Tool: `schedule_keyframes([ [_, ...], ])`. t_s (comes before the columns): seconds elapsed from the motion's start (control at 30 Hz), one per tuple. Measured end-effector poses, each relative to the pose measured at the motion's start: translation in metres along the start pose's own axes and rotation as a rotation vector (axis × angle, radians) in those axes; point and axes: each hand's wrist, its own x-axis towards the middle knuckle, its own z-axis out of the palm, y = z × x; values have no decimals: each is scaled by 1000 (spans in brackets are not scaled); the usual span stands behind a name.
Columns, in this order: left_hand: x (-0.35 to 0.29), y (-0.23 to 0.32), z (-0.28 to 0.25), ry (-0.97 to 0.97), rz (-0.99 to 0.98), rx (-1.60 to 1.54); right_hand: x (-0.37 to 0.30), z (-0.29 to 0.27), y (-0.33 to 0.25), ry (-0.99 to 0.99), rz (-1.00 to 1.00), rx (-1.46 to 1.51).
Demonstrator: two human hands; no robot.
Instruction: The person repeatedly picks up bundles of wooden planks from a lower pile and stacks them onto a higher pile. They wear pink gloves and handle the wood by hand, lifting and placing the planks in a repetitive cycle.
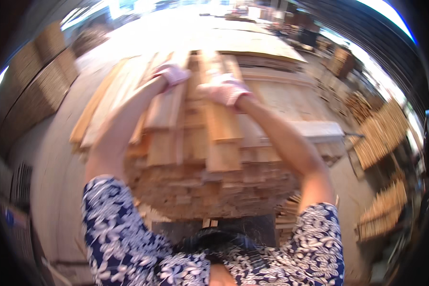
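Planks (209, 128) lie in a big stack right in front of the person, and both hands are up on the top of it. The picture is blurry, so small things are hard to see.

To do this well, each hand should press flat on its own plank and push or pull along the length of the wood. That way the plank slides straight and does not tip off the side. Moving slowly would also keep the loose boards on the left edge from slipping.

The left hand (172, 74) wears a pink glove and rests on a long plank near the far end of the stack. Its fingers seem curled down over the wood, but I cannot tell how tight.

The right hand (224, 89) also wears a pink glove. It lies on the next plank, just beside the left hand. Its fingers look bent over the top, though the blur hides the grip.

More wood piles (381, 133) stand well apart on the right.
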Motion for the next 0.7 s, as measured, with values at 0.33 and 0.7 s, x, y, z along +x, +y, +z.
schedule_keyframes([
  [0.33, -200, -81, -49, -145, -618, -1068, -3, -2, -7, 190, -131, -251],
  [0.7, -223, -41, -20, -148, -786, -980, 24, 15, -75, -88, -246, -214],
])
